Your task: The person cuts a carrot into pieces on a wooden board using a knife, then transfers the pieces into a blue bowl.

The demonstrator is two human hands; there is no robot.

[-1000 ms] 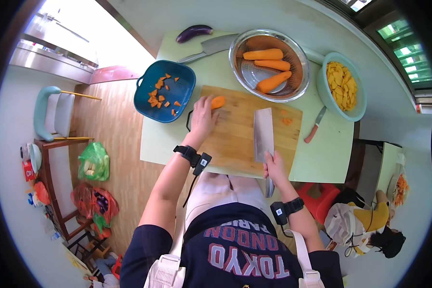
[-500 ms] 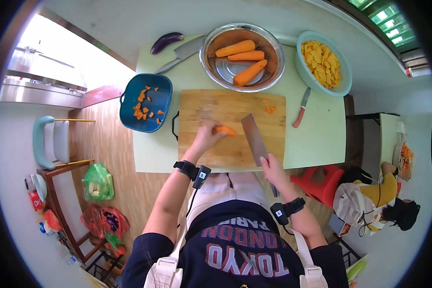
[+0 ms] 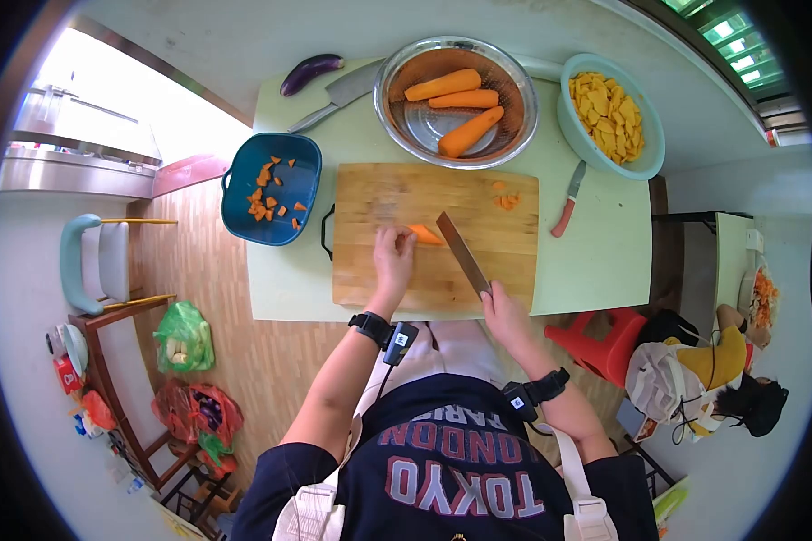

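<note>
Step in hand: I am slicing the carrot piece [image 3: 424, 235] on the cutting board [image 3: 370, 194]; my left hand [image 3: 393, 257] is curling narrow over the near end of the piece and pinning it down, so the piece is lying just right of my left fingertips, mid-board; my right hand [image 3: 505, 316] is closing fully round the handle of the cleaver [image 3: 463, 252], whose blade is running forward and left from that hand, on edge, its far end touching or just beside the carrot.

Next move, as I judge it: it is calling for a straight downward cut close to my left fingers, with the fingertips tucking back from the edge; the cut bits [image 3: 507, 200] lying ahead of my right hand and the blue basket [image 3: 309, 191] to the left of my left hand are suggesting where slices are collecting.

Change against the earlier frames: half a second ago the cleaver was showing its broad face, apart from the carrot; now it is standing on edge against it; a second ago my left hand was holding the carrot at the far left corner of the board.
</note>
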